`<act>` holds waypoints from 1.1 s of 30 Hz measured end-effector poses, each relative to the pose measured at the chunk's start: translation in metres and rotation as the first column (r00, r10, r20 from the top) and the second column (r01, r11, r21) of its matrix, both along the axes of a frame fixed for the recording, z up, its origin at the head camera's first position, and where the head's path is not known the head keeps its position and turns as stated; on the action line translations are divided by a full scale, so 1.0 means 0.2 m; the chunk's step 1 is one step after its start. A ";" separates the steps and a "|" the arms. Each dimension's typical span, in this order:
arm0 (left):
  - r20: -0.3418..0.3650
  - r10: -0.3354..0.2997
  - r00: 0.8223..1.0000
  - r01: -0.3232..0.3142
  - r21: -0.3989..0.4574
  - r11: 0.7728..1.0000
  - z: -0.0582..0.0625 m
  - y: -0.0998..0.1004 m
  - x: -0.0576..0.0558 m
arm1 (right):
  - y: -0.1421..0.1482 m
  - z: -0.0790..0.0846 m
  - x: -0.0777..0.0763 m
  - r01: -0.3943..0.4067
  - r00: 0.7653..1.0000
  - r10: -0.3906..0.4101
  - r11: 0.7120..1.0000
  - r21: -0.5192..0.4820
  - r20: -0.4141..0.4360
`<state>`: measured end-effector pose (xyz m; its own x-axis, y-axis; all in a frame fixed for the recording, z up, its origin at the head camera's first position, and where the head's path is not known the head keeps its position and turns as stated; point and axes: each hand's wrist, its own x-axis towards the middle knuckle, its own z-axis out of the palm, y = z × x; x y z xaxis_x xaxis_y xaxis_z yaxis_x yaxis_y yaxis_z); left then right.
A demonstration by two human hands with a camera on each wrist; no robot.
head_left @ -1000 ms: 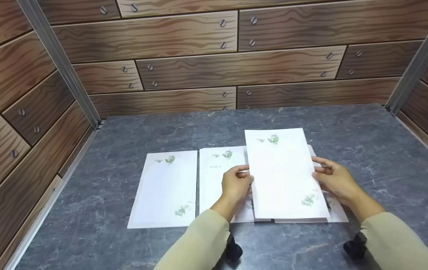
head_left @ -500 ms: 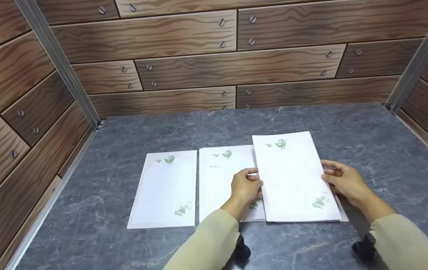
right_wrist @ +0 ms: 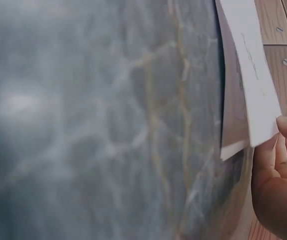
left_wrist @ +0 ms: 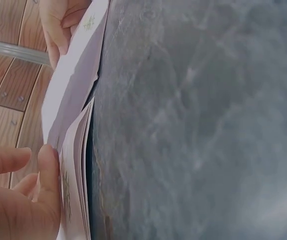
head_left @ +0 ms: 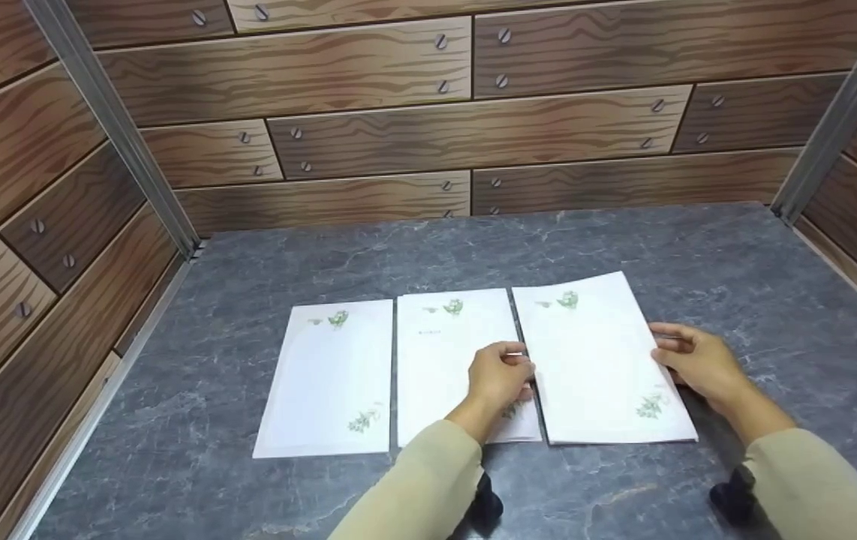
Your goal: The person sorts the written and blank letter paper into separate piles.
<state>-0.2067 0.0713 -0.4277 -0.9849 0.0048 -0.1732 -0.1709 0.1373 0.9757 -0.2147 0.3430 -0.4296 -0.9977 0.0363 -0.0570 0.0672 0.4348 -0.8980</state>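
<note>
Three white paper piles printed with green plants lie side by side in the head view: a left pile (head_left: pixel 331 382), a middle pile (head_left: pixel 447 375) with a small line of text, and a right pile (head_left: pixel 586 360). My right hand (head_left: pixel 699 364) pinches the right edge of the top sheet of paper (right_wrist: pixel 256 75), its thumb on top and fingers beneath. In the right wrist view that edge is raised above the paper below. My left hand (head_left: pixel 500 375) is over the middle pile, loosely bent fingers right at the sheet's left edge, with no paper between them.
A dark grey marbled tabletop (head_left: pixel 173 375) surrounds the papers. Wood-patterned panels (head_left: pixel 368 142) stand behind and on both sides, with grey metal posts (head_left: pixel 121 127) at the corners. Black wrist mounts (head_left: pixel 485 506) hang below the sleeves.
Both hands have moved right and down with the top sheet, from overlapping the middle pile onto the right pile. A gap now shows between these piles. The left hand's grip has loosened.
</note>
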 end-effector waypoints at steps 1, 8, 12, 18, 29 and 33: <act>0.008 -0.001 1.000 0.001 0.005 1.000 0.00 0.00 0.00 | 0.00 0.00 0.00 0.003 1.000 -0.002 1.000 0.015 -0.009; 0.050 -0.008 0.999 0.008 0.007 1.000 0.01 0.00 0.01 | 0.00 -0.01 0.00 0.025 0.999 -0.015 0.980 0.196 -0.052; 0.045 -0.002 0.999 0.001 0.011 1.000 0.02 0.00 0.00 | 0.00 -0.01 0.00 0.047 0.997 -0.031 0.965 0.258 -0.067; 0.050 -0.001 0.999 0.001 0.006 1.000 0.01 0.00 0.00 | 0.00 -0.02 0.00 0.057 0.997 -0.041 0.964 0.259 -0.065; 0.010 -0.018 1.000 0.017 0.050 0.999 0.02 0.00 0.00 | 0.00 0.00 0.01 0.048 0.999 -0.044 0.980 0.196 -0.021; -0.013 -0.026 1.000 0.027 0.062 0.998 0.02 0.00 -0.01 | 0.01 0.02 0.01 0.058 0.998 -0.057 0.985 0.162 -0.009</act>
